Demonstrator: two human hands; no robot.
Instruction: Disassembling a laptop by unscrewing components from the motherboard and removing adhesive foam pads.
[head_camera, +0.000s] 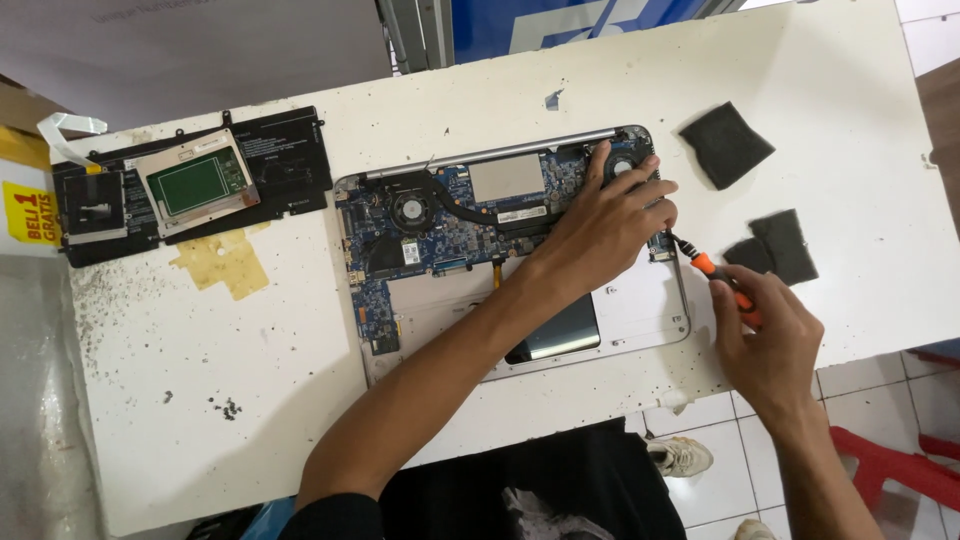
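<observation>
Right hand (770, 345) fingers clamped on orange screwdriver (722, 285), left hand (610, 225) fingers spread on opened laptop (640, 315), scuffed white table (250, 340), tiled floor (880, 385)

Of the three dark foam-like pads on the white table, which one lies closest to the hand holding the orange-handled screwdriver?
The small dark pad, left of the lower pair, is nearest the right hand. Its larger neighbour is farther right; the third pad lies higher up.

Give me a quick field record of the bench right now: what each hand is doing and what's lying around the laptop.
left hand: rests on the right fan corner of the opened laptop
right hand: grips an orange screwdriver, tip at laptop's right edge
left of laptop: removed battery with a trackpad lying on it
right of laptop: dark pads
surface: white table
</observation>
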